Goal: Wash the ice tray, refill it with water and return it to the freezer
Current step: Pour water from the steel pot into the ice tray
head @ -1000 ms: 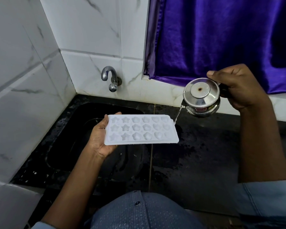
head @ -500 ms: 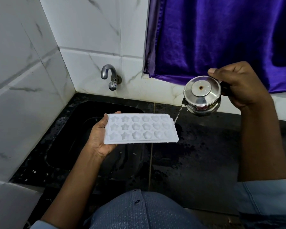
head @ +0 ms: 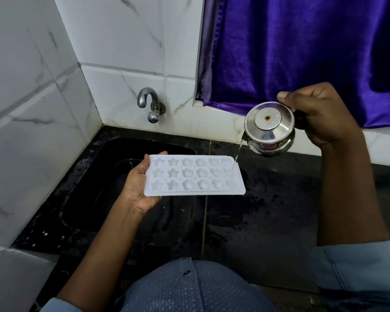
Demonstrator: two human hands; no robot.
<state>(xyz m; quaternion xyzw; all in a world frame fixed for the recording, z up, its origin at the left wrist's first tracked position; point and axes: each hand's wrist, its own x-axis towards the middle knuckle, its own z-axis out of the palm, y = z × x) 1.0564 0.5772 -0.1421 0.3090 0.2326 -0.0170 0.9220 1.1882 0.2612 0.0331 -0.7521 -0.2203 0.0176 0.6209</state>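
So that spills drop into the black sink (head: 92, 176), the left hand (head: 140, 188) clasps the white plastic ice tray (head: 194, 176) level over its edge while the right hand (head: 320, 115) grips a tilted lidded steel kettle (head: 269, 129), pouring.

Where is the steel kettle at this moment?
In the head view the steel kettle is on the right, gripped by the right hand near the purple curtain's lower edge, tilted just above the right end of the ice tray.

My left hand (head: 142, 188), palm up, grips the ice tray (head: 194, 176) by its end. My right hand (head: 320, 115), held higher, grips the steel pot (head: 269, 129).
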